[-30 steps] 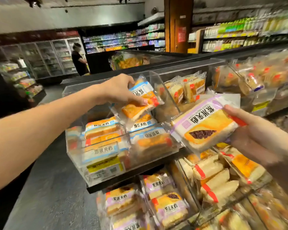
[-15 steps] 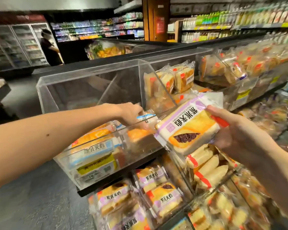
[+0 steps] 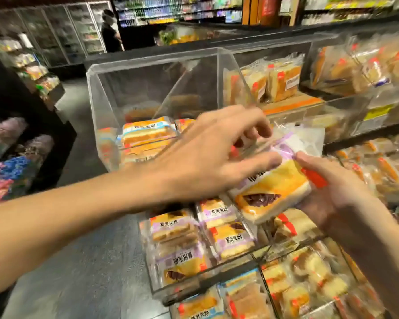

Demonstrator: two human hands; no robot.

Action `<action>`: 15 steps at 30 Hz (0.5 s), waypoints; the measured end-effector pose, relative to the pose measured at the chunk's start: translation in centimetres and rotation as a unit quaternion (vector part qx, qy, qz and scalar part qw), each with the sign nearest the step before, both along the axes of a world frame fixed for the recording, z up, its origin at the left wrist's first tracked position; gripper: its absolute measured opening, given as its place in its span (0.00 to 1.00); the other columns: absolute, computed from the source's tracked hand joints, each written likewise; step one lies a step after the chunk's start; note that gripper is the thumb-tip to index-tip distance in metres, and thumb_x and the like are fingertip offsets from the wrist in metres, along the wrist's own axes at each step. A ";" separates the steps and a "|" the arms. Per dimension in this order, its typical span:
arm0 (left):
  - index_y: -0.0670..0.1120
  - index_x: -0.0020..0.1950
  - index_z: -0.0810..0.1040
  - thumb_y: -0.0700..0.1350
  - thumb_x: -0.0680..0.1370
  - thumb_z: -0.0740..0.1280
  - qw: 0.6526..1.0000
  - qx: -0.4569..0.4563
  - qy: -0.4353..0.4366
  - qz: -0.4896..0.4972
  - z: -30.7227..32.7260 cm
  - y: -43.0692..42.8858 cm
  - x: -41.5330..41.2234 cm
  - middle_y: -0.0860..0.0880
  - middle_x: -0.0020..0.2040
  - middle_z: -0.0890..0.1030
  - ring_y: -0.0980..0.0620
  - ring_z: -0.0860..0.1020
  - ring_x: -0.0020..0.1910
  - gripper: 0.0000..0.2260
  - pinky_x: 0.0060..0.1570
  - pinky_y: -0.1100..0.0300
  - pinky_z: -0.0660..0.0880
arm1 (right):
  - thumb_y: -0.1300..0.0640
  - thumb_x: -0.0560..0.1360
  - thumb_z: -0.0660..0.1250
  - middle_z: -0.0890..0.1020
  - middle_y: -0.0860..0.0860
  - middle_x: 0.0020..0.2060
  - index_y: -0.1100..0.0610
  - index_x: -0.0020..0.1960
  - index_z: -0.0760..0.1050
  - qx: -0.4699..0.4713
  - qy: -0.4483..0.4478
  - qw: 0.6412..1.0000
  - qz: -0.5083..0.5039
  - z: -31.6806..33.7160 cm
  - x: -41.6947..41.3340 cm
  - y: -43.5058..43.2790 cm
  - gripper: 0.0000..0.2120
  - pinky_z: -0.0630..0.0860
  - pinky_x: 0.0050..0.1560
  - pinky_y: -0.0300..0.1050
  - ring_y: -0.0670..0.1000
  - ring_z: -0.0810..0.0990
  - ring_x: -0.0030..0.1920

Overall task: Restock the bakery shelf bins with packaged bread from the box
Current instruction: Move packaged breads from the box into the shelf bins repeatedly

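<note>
Your right hand (image 3: 332, 194) grips a bread packet (image 3: 279, 185) at centre right of the frame, fingers beneath it and thumb on its red-marked edge. Your left hand (image 3: 207, 157) reaches across, fingers spread and half-curled over the packet's upper end. It holds nothing I can see, and blur hides whether it touches the wrapper. The packet looks light and soft, its film slick, so I judge a hard squeeze would crush the bread. Take it gently by the flat faces or the loose sealed end. The lower bin (image 3: 217, 275) of matching packets sits just below; the upper bin (image 3: 148, 72) stands above left.
</note>
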State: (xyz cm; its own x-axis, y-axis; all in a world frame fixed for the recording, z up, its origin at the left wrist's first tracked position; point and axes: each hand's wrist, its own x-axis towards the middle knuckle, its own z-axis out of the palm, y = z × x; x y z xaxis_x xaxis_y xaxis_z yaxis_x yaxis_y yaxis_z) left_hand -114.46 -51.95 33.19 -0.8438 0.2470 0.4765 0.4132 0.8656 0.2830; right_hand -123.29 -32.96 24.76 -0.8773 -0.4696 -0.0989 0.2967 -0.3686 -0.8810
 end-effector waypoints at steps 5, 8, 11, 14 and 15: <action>0.64 0.72 0.55 0.76 0.66 0.65 0.977 -0.040 -0.192 0.078 -7.3 3.4 3.5 0.60 0.69 0.60 0.51 0.70 0.67 0.40 0.66 0.50 0.70 | 0.54 0.68 0.75 0.84 0.63 0.54 0.62 0.71 0.69 -0.001 -0.079 0.997 0.015 -4.9 3.7 0.7 0.35 0.80 0.38 0.52 0.62 0.84 0.47; 0.64 0.76 0.48 0.70 0.69 0.70 0.961 -0.042 -0.249 0.111 -11.7 4.1 4.8 0.59 0.74 0.51 0.48 0.66 0.71 0.44 0.68 0.52 0.67 | 0.58 0.72 0.72 0.83 0.64 0.56 0.63 0.70 0.71 0.013 -0.109 0.993 0.041 -7.6 5.5 0.0 0.28 0.80 0.41 0.53 0.62 0.83 0.51; 0.63 0.76 0.50 0.61 0.71 0.72 0.956 -0.010 -0.265 0.130 -15.0 3.6 5.5 0.57 0.73 0.54 0.49 0.65 0.71 0.42 0.69 0.52 0.66 | 0.59 0.71 0.73 0.84 0.63 0.53 0.63 0.66 0.74 0.040 -0.119 0.991 0.045 -9.4 6.4 -0.8 0.25 0.80 0.45 0.57 0.63 0.83 0.50; 0.63 0.75 0.52 0.60 0.70 0.73 0.942 0.030 -0.295 0.157 -16.4 1.9 5.9 0.58 0.71 0.60 0.51 0.68 0.69 0.40 0.66 0.56 0.68 | 0.57 0.73 0.72 0.84 0.63 0.54 0.62 0.66 0.74 0.052 -0.133 0.988 0.054 -10.6 6.1 -1.0 0.23 0.77 0.59 0.68 0.68 0.81 0.56; 0.63 0.75 0.53 0.60 0.71 0.73 0.936 0.027 -0.306 0.170 -16.5 1.1 5.9 0.57 0.72 0.62 0.52 0.68 0.69 0.40 0.64 0.58 0.67 | 0.58 0.74 0.71 0.84 0.63 0.54 0.62 0.67 0.74 0.058 -0.138 0.987 0.050 -10.9 5.8 -1.0 0.22 0.77 0.59 0.68 0.68 0.81 0.57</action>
